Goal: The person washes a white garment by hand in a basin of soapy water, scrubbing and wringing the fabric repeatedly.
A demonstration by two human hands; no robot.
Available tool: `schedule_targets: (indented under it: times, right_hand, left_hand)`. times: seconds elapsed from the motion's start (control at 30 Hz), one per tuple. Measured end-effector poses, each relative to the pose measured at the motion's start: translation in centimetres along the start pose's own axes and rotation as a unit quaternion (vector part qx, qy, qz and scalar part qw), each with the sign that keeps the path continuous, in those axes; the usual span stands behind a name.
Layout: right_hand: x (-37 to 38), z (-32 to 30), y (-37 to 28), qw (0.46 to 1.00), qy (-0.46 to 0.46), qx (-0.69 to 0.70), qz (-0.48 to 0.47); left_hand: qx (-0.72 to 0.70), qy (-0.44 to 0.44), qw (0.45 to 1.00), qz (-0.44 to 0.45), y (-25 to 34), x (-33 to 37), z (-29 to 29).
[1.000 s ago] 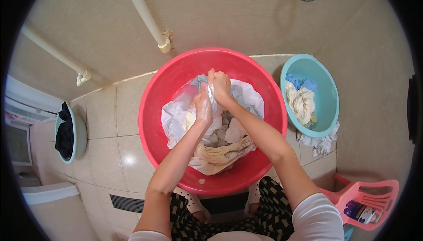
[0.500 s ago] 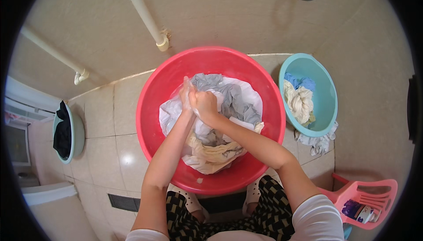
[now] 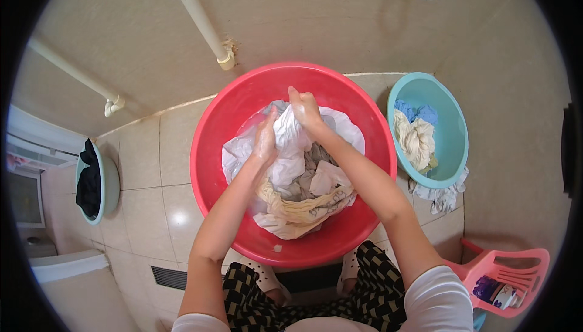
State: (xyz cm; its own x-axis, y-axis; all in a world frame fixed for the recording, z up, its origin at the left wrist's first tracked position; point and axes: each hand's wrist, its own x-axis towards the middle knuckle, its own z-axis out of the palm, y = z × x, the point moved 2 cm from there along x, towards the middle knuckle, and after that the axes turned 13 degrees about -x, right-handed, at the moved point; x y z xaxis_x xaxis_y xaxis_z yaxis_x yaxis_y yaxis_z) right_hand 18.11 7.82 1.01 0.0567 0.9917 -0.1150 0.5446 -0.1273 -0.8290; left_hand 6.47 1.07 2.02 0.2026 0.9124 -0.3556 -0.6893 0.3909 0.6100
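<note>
A big red basin (image 3: 209, 119) in front of me holds a heap of wet laundry. Pinched up at its far side is a white garment (image 3: 288, 144), stretched between my two hands. My right hand (image 3: 305, 111) is closed around its upper end. Against the garment's left side, my left hand (image 3: 265, 139) grips a fold, its wet fingers partly hidden. Around it lie a grey garment (image 3: 278, 105), more white cloth (image 3: 238, 153) and a cream-coloured garment (image 3: 291, 215) with dark markings at the near side.
A light-blue basin (image 3: 452, 132) with white and blue clothes stands at the right, with a pale cloth (image 3: 446, 197) beside it. Another basin (image 3: 110, 189) with black clothing (image 3: 88, 183) is at the left. A pink chair (image 3: 534, 264) holds a purple-and-white bottle (image 3: 495, 291).
My hands, close together half a second ago, have moved apart. My right hand has gone up and right, lifting the white garment; my left has shifted slightly down and right.
</note>
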Motion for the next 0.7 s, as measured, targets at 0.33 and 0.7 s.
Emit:
schedule_targets:
  times: [0.33,0.7]
  right_hand:
    - [-4.3,-5.4,-3.0,0.878,-0.478,-0.030,-0.025]
    - [-4.4,-5.0,-0.2,0.834,-0.513,0.200,0.036]
  left_hand:
    - [0.292,-0.035,0.951,0.093,4.4,-1.7,-0.8]
    - [0.378,0.023,0.897,0.227,2.0,-4.8,-2.9]
